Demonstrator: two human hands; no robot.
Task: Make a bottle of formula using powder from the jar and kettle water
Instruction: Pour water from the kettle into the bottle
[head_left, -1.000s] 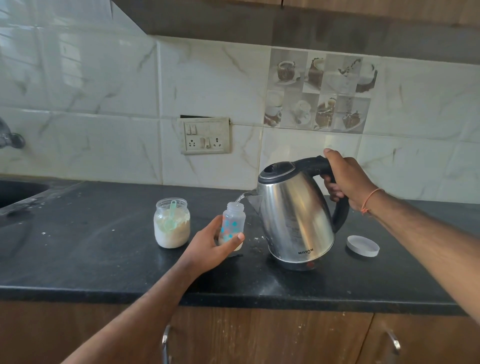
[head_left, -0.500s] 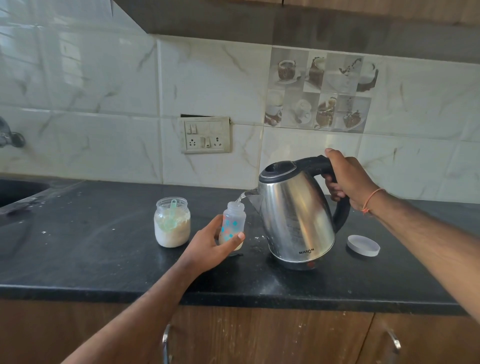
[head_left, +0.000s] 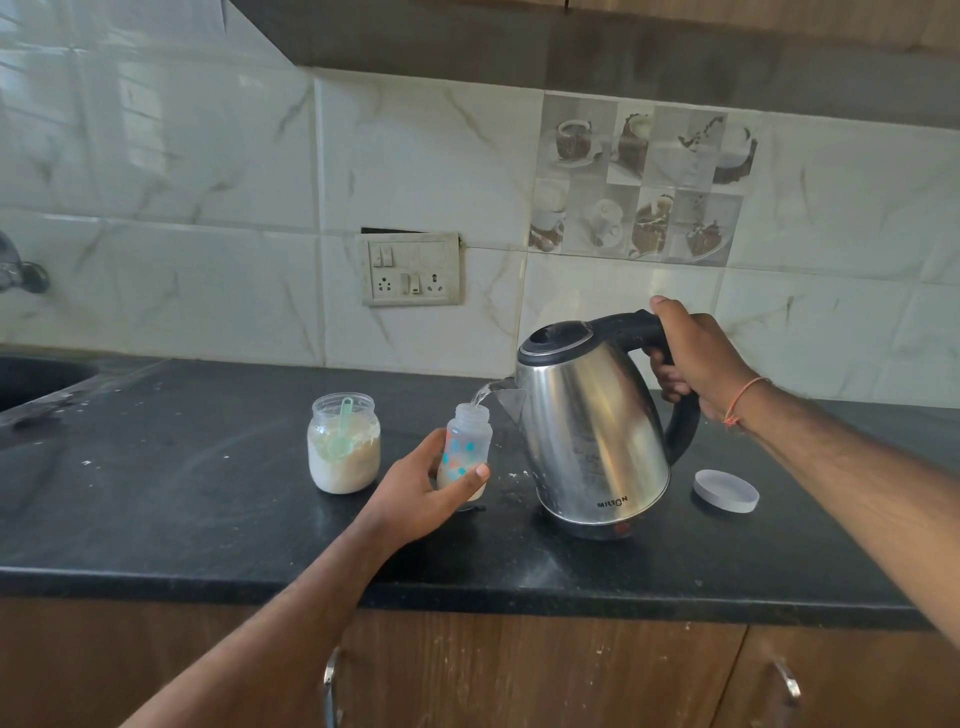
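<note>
Half-full powder jar (head_left: 343, 451); kettle (head_left: 592, 436) water into bottle (head_left: 464, 451).

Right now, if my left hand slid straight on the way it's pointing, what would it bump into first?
The left hand already holds the bottle; carried on up and right, it would probably push the bottle into the kettle, which is close beside it. Depth is hard to judge.

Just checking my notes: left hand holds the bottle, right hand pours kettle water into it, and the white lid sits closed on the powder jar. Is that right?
Not quite. The head view shows the powder jar open with a green scoop inside; the white lid lies on the counter right of the kettle. The rest holds: left hand holds the bottle, right hand pours.
</note>
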